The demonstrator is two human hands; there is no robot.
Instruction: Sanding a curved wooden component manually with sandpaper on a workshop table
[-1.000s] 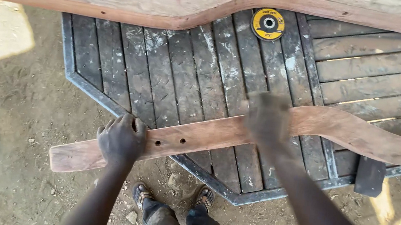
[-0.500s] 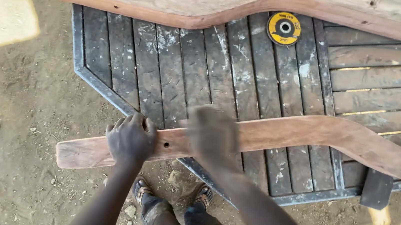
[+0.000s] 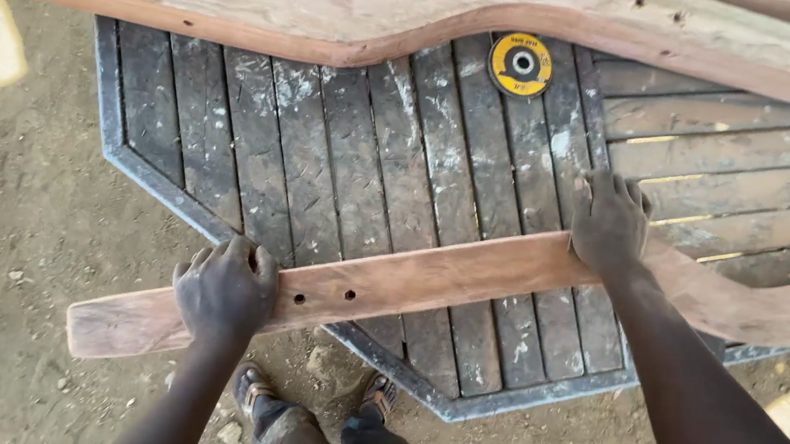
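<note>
Looking down from the head camera, I see my feet (image 3: 332,423) on the dirt ground (image 3: 10,208) at the bottom edge. Just above them my left hand (image 3: 225,290) clamps the near plank (image 3: 428,280) close to its left end, fingers (image 3: 242,256) curled over the far edge, beside two small drilled holes. That plank lies across the near corner of the slatted worktop (image 3: 344,147), its left end hanging out past the metal rim over the ground.

Further right, my right hand (image 3: 607,219) now presses on the same plank where its curve begins, fingers spread flat and reaching onto the slats; I cannot tell whether the thumb hooks under the wood. Half a second ago this hand was a blur close to the left one, mid-plank; a second ago it sat about where it is now. So it has swept along the wood and back, while the left hand has held its place throughout. I judge that as rubbing or feeling the face, with the plank pinned rather than lifted.

Beyond, a yellow grinding disc (image 3: 521,65) lies on the slats, and a second, longer curved plank (image 3: 340,7) spans the worktop's far side.
</note>
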